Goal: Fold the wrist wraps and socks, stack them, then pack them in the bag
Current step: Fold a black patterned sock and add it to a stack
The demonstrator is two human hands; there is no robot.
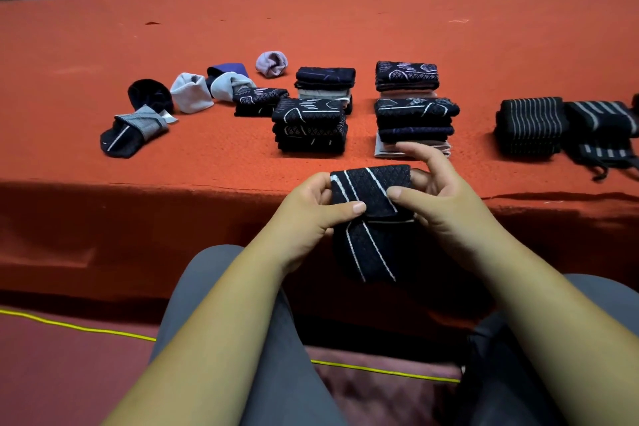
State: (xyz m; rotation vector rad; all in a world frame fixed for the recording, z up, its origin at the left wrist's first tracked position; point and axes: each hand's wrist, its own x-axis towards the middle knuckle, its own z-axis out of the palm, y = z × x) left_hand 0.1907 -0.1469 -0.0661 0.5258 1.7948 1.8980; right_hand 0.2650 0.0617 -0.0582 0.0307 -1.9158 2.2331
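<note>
Orange-red cloth-covered table (345,28), with 1 sock mid-fold.

Head view: the left hand (311,211) and right hand (446,204) both pinch a black white-striped sock (371,197) at the table's near edge, thumbs on top, its upper part doubled over and its lower end hanging. Beyond stand 4 stacks of folded socks (311,124), with loose socks (190,92) left and striped wrist wraps (530,124) right. Folding looks well along. The next move calls for squaring this fold, then placing it on a stack.

wrist wrap (601,124) edge-cropped, fingers (320,187) behind sock (371,190)
</note>
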